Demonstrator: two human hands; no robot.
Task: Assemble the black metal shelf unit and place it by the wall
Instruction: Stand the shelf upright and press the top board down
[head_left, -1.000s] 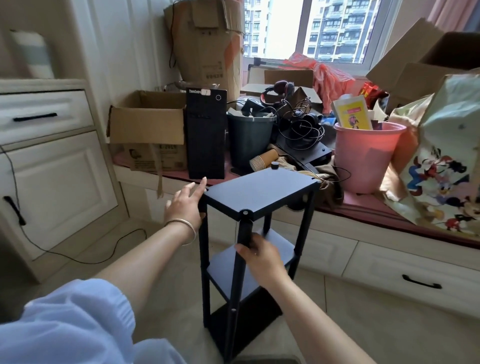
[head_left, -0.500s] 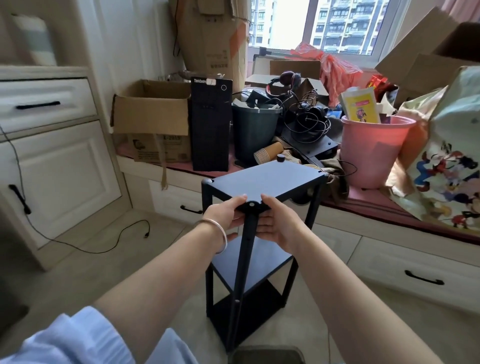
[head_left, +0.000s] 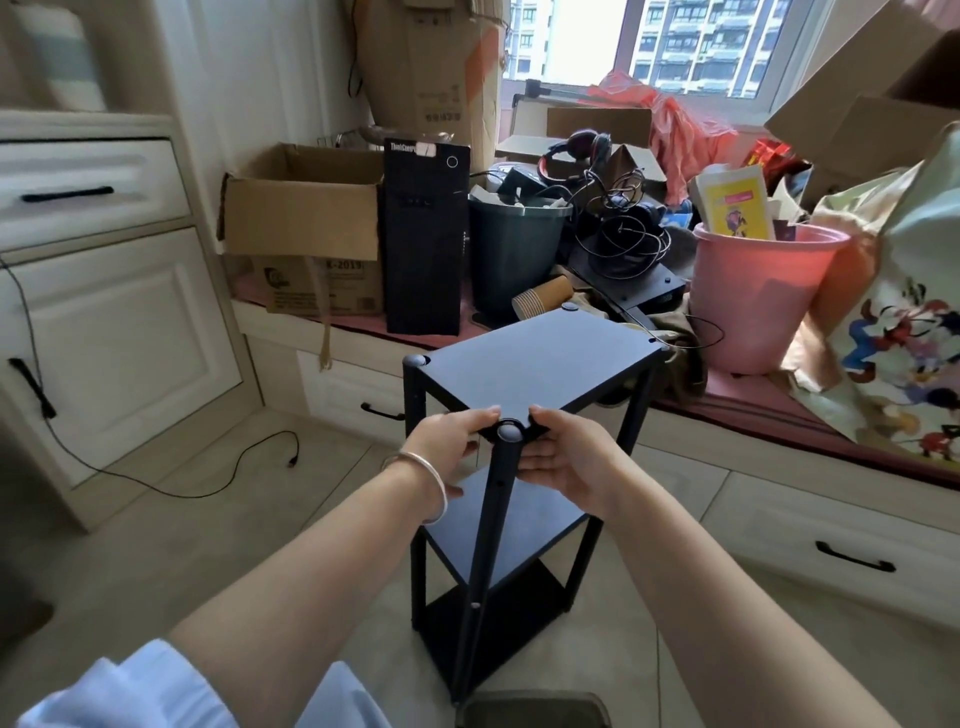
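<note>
While the black shelf unit (head_left: 524, 364) stands upright on the floor, both hands, left (head_left: 451, 441) and right (head_left: 563, 457), grip its near top corner.

Hands (head_left: 514, 452) now at shelf (head_left: 535, 364) corner

Sunlit window (head_left: 691, 47), cluttered window seat (head_left: 769, 405), white cabinets (head_left: 119, 332).
</note>
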